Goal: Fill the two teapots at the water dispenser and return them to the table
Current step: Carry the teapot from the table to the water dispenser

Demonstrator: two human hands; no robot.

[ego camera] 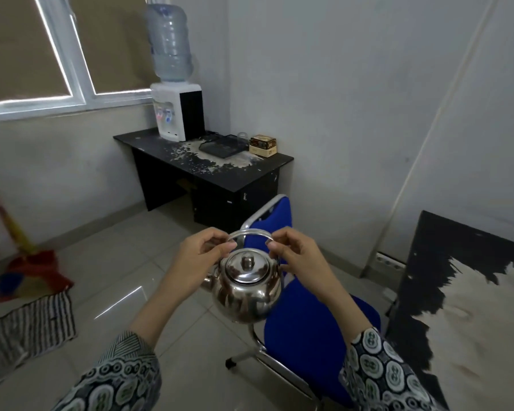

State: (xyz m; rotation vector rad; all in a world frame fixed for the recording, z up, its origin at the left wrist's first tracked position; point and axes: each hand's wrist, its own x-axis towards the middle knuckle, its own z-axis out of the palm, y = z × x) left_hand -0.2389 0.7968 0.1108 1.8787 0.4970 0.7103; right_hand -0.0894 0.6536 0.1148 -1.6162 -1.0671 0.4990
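A shiny steel teapot (245, 287) with its lid on hangs in the air in front of me, spout pointing left. My left hand (201, 259) pinches the left end of its arched wire handle and my right hand (297, 256) pinches the right end. The white water dispenser (175, 114) with a large clear bottle on top stands on the far black desk (250, 170), by the window. A worn black table (428, 292) shows at the right edge. Only one teapot is in view.
A blue chair (312, 327) with a metal frame stands directly below and behind the teapot, between me and the desk. A black tray (223, 146) and a small box (263, 145) lie on the desk. A broom (27, 256) and striped mat (27, 330) lie left on the tiled floor.
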